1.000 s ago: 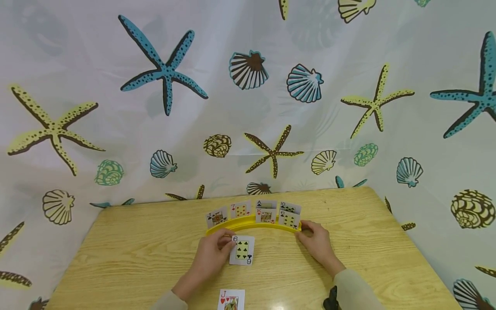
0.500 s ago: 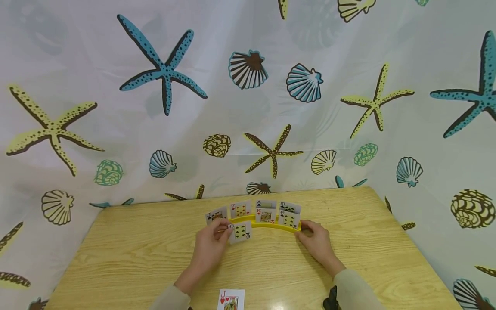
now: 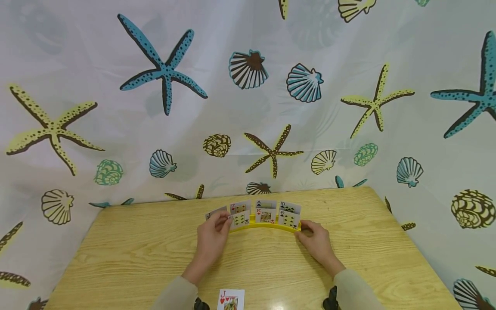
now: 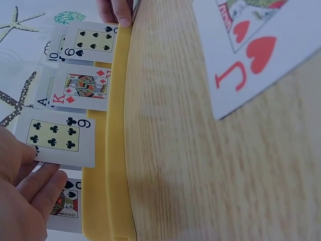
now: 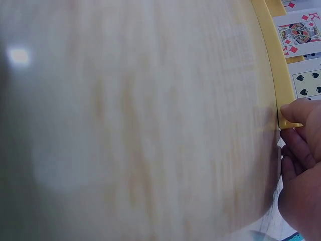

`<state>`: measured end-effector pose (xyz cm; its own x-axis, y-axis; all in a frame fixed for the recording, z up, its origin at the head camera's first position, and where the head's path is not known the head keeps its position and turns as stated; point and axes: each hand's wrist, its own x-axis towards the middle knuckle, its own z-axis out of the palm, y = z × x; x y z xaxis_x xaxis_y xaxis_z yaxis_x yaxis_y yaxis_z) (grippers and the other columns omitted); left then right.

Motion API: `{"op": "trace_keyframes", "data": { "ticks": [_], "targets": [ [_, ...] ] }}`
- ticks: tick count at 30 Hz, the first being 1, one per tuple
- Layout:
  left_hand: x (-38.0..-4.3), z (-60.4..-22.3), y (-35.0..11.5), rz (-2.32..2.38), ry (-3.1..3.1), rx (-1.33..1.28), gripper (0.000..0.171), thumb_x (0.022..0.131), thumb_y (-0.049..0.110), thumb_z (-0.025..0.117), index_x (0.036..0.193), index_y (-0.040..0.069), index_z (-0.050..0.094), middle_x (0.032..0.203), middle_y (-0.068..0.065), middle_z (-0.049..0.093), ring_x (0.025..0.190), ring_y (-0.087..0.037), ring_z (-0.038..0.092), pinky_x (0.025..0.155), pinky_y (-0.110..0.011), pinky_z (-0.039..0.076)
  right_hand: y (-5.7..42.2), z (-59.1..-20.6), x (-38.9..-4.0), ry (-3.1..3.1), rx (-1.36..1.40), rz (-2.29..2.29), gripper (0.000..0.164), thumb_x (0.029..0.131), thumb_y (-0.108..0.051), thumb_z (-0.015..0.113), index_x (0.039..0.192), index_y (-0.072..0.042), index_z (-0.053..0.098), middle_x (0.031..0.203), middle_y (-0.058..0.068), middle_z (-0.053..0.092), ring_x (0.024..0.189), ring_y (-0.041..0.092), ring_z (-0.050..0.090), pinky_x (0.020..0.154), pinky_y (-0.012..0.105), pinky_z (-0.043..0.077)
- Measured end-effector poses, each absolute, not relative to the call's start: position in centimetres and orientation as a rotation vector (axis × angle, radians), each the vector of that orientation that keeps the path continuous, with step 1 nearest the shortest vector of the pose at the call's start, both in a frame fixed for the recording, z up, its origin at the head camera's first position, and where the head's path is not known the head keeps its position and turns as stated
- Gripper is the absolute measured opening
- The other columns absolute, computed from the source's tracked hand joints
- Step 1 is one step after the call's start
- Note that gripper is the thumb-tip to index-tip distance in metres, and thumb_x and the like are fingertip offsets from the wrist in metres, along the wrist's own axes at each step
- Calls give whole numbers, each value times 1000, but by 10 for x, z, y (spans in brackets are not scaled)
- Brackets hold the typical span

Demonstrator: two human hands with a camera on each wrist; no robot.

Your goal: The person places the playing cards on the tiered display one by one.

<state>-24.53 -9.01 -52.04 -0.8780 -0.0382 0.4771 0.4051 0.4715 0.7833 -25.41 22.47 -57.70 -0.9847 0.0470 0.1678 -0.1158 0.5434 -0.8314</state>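
Note:
My left hand pinches the six of clubs by its left edge. That card stands in front of the seven of diamonds, at the front row of a curved yellow card holder. Whether its lower edge sits in the slot, I cannot tell. At the holder's right end, my right hand grips the tip between thumb and fingers. The king of diamonds and six of spades fill the front row, with an ace and a ten behind. A black-suited jack is partly hidden by my left fingers.
A jack of hearts lies face up near the front of the wooden table, cut off by the lower border of the head view. A curtain printed with starfish and shells hangs behind the table and at its sides.
My left hand has raised the six of clubs from low in front of the holder, away from me, up to the front row before the seven. My right hand has stayed put.

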Motion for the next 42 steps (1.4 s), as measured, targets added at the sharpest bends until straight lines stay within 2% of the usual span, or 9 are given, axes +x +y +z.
{"op": "trace_keyframes", "data": {
  "ticks": [5, 10, 29, 32, 37, 42],
  "targets": [
    [-249, -522, -88, -1387, -2297, -303, 14, 96, -2, 73, 110, 0, 72, 103, -18, 77, 97, -31, 78, 85, -39, 65, 225, -577, -254, -2607, 53, 1429, 42, 96, -12, 77, 134, 2, 68, 121, 17, 75, 123, 38, 66, 115, 58, 46],
    [-250, -525, -87, -1378, -2306, -316, 13, 97, -2, 73, 110, 1, 73, 102, -17, 78, 95, -30, 79, 85, -40, 65, 225, -577, -254, -2610, 51, 1431, 42, 96, -12, 77, 134, 2, 69, 121, 16, 75, 122, 36, 65, 110, 57, 50],
    [-257, -532, -88, -1334, -2370, -325, 13, 96, -3, 73, 109, 1, 71, 100, -16, 77, 94, -29, 78, 86, -40, 65, 225, -576, -253, -2610, 63, 1408, 41, 95, -13, 77, 133, 2, 69, 121, 17, 75, 122, 37, 65, 110, 57, 50],
    [-258, -534, -89, -1333, -2380, -317, 13, 97, -2, 73, 108, 2, 71, 101, -15, 77, 95, -28, 78, 86, -40, 65, 226, -576, -254, -2611, 62, 1409, 42, 95, -13, 77, 133, 3, 69, 122, 18, 75, 124, 38, 65, 114, 59, 46],
    [-258, -535, -89, -1344, -2389, -314, 12, 97, -2, 72, 108, 3, 71, 100, -14, 77, 94, -27, 78, 86, -39, 65, 226, -577, -255, -2615, 56, 1416, 42, 95, -12, 77, 133, 3, 68, 123, 19, 75, 125, 40, 66, 125, 61, 33],
    [-260, -537, -90, -1344, -2385, -330, 12, 98, -2, 72, 108, 4, 71, 100, -13, 77, 94, -27, 78, 86, -38, 65, 225, -576, -254, -2619, 50, 1418, 41, 96, -12, 76, 133, 3, 68, 123, 19, 75, 125, 39, 66, 127, 61, 30]
  ]
}}
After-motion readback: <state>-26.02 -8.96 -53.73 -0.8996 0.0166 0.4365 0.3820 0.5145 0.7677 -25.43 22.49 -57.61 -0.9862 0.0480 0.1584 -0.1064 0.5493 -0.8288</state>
